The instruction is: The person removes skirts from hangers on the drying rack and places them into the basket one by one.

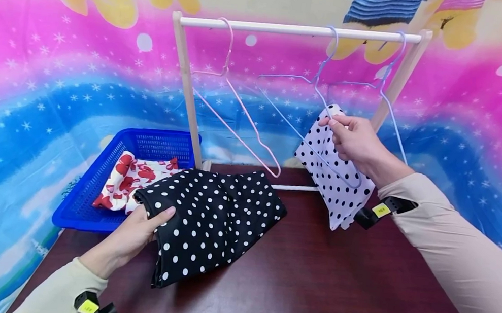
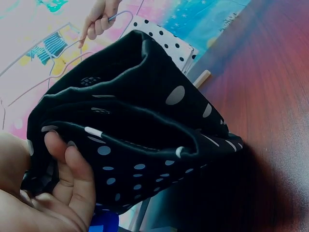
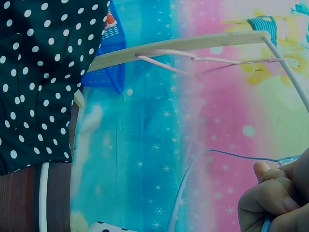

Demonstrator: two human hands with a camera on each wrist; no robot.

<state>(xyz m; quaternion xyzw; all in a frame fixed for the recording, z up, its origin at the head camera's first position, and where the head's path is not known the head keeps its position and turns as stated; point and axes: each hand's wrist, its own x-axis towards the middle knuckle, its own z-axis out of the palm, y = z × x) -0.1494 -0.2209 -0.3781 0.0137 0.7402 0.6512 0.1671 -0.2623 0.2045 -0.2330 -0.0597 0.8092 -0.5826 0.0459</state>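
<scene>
My left hand (image 1: 132, 238) grips the near left end of a folded black cloth with white dots (image 1: 221, 219), thumb on top, above the table. In the left wrist view, the folded layers of the black cloth (image 2: 183, 111) gape apart above the fingers. My right hand (image 1: 355, 144) pinches the right arm of the middle, bluish wire hanger (image 1: 318, 77), which hooks over the rail and carries no cloth. Behind that hand is a white cloth with black dots (image 1: 321, 184), seemingly on the right-hand bluish hanger (image 1: 394, 115); their contact is hidden.
A wooden rack with a white rail (image 1: 283, 29) stands on the dark red table (image 1: 311, 285). An unloaded pink hanger (image 1: 250, 118) hangs at its left. The blue basket (image 1: 76, 204) at left contains a white cloth with red flowers (image 1: 114, 185). A patterned backdrop surrounds the table.
</scene>
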